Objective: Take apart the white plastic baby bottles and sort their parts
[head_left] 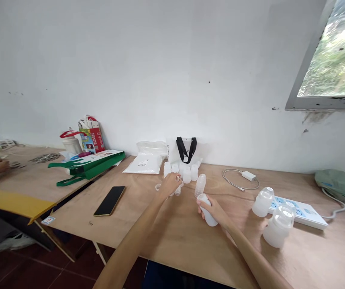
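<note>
One Translucent Bottle [210, 219], Hand-Held

Right hand [216, 211]: closed around the tilted bottle.
Stacked clear domes [201, 183]: just behind bottle.
Left hand [170, 184]: left of and beyond bottle, fingers bent over small clear parts [177, 190]; grip cannot be told.
Bottle cluster [186, 175]: farther behind bottle.
Handling: light squeeze advisable; walls may flex.

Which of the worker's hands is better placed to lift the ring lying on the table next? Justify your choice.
Probably the left hand: it's nearer the ring, while the right hand grips a bottle.
</note>
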`<state>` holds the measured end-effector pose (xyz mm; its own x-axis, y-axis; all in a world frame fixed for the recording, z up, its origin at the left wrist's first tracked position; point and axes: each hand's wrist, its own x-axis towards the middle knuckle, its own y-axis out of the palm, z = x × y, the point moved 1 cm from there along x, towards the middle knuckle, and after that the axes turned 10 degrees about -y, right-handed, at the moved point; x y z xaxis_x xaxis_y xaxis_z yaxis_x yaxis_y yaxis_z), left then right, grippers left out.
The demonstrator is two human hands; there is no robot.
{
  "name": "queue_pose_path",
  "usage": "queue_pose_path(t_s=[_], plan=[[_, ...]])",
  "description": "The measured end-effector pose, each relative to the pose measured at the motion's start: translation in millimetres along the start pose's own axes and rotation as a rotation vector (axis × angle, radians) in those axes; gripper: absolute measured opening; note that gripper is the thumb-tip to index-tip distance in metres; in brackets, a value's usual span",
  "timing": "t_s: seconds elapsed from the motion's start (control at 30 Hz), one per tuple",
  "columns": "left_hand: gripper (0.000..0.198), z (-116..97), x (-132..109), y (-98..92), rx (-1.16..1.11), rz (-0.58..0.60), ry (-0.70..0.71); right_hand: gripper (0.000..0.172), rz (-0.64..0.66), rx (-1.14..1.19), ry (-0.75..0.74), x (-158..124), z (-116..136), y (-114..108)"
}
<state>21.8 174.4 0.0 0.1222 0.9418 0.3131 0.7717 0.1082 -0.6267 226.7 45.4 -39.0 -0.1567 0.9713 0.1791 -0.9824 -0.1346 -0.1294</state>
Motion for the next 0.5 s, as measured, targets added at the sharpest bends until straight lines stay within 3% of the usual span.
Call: queue_pose_path(t_s=[0.23,0.5], plan=[[0.023,17.1,-14.8,4.2,-0.047,-0.031,-0.051,0.042,-0.003,-0.001,-0.013,-1.7,6.2,1.3],[0.027,21.4,-31.9,17.3,-0.144,-0.107,-0.093,0.042,0.001,0.0,-0.001,0.5,0.9,-0.3]])
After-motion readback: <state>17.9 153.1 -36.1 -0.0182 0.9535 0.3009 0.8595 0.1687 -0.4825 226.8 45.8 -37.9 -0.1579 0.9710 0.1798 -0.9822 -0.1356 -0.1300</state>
